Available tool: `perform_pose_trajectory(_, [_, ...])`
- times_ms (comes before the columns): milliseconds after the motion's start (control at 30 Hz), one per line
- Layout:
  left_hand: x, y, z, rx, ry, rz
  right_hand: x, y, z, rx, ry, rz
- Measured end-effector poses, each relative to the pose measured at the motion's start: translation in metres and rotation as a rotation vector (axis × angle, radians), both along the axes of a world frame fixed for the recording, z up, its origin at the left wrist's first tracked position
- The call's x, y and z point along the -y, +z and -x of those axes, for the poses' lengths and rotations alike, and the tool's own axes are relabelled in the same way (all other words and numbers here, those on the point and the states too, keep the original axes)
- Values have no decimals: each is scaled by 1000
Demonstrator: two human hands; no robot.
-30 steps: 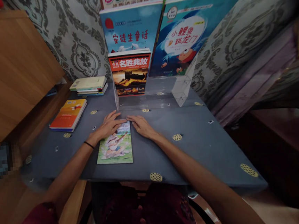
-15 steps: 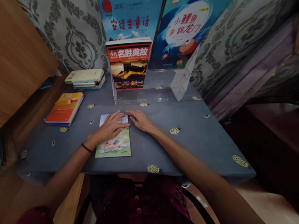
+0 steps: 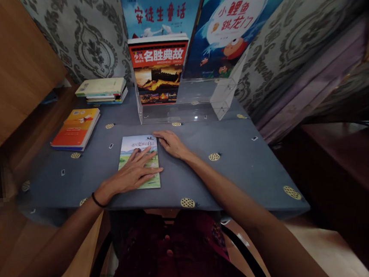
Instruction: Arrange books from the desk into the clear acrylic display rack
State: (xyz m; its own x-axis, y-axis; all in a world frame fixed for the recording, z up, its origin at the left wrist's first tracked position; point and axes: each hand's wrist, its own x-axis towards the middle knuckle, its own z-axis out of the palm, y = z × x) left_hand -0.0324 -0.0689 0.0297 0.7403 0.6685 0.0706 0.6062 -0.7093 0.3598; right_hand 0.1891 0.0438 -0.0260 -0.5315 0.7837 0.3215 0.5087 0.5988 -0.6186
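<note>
A thin picture book [image 3: 130, 148] with a pale blue and green cover lies flat near the middle of the table. My left hand [image 3: 137, 170] rests across its lower part, fingers spread and pointing up and right, hiding much of the cover picture. A dark band circles that wrist. At the book's upper right corner is my right hand [image 3: 171, 145], palm down on the table, its fingers stretched out and the index fingertip at the corner. Neither hand grips anything.
A clear acrylic stand [image 3: 221, 98] at the back holds a red-topped book [image 3: 161, 69], a blue book [image 3: 160, 13] and a teal book [image 3: 226, 27]. On the left lie an orange book [image 3: 75, 128] and a book stack [image 3: 102, 89]. The grey tablecloth [image 3: 240, 181] has pineapple prints.
My left hand has slid down the cover towards me, uncovering the title, and its fingers are more spread. My right hand stays by the upper right corner. The view has tilted slightly down.
</note>
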Motion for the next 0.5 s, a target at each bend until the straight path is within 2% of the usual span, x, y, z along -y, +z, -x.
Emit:
perform_pose_trajectory(333, [35,2,-3,12,-10,30,2,0,0,10,-2,-18])
perform_pose_trajectory(500, [32,-1,5,29,-16,35,5,0,0,62,-9,-60])
